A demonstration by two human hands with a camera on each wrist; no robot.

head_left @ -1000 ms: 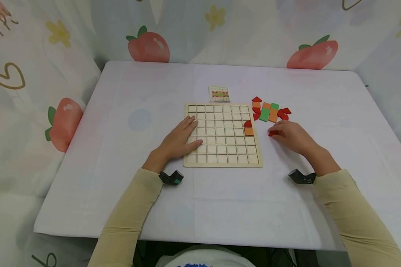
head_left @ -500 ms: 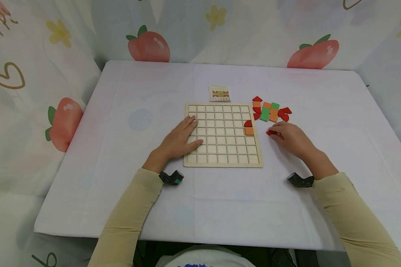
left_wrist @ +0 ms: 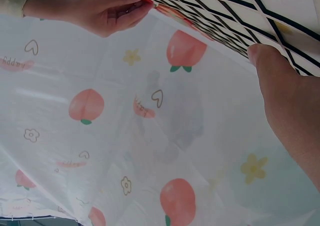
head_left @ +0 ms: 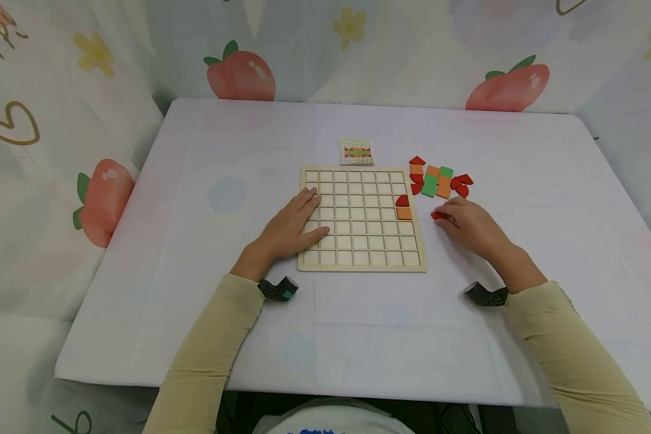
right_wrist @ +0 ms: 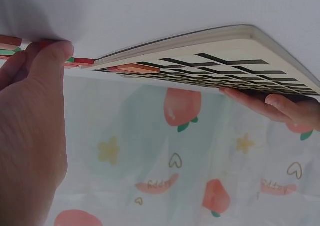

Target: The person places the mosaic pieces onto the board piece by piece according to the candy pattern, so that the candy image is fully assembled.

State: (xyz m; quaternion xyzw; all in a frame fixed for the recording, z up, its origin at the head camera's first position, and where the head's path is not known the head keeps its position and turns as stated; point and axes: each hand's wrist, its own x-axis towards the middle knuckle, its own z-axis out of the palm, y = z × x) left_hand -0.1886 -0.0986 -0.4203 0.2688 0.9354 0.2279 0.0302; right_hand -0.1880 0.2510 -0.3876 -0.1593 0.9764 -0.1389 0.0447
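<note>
A wooden grid board (head_left: 358, 244) lies on the white table. In its right column sit a red quarter-round piece (head_left: 402, 201) and, just below it, an orange square (head_left: 404, 213). My left hand (head_left: 298, 223) lies flat on the board's left cells, fingers straight. Just right of the board, my right hand (head_left: 458, 220) pinches a small red piece (head_left: 438, 215) at its fingertips, low over the table. In the right wrist view the right hand (right_wrist: 35, 116) is beside the board's edge (right_wrist: 210, 51). The left wrist view shows the left hand (left_wrist: 287, 96) against the board (left_wrist: 240, 11).
Several loose red, orange and green pieces (head_left: 436, 179) lie right of the board's far corner. A small pattern card (head_left: 355, 152) sits just beyond the board. The white table (head_left: 239, 337) is bare in front and at the left, with patterned cloth hung around it.
My right hand has shifted slightly left toward the board with the red piece at its fingertips. The left hand has stayed in place.
</note>
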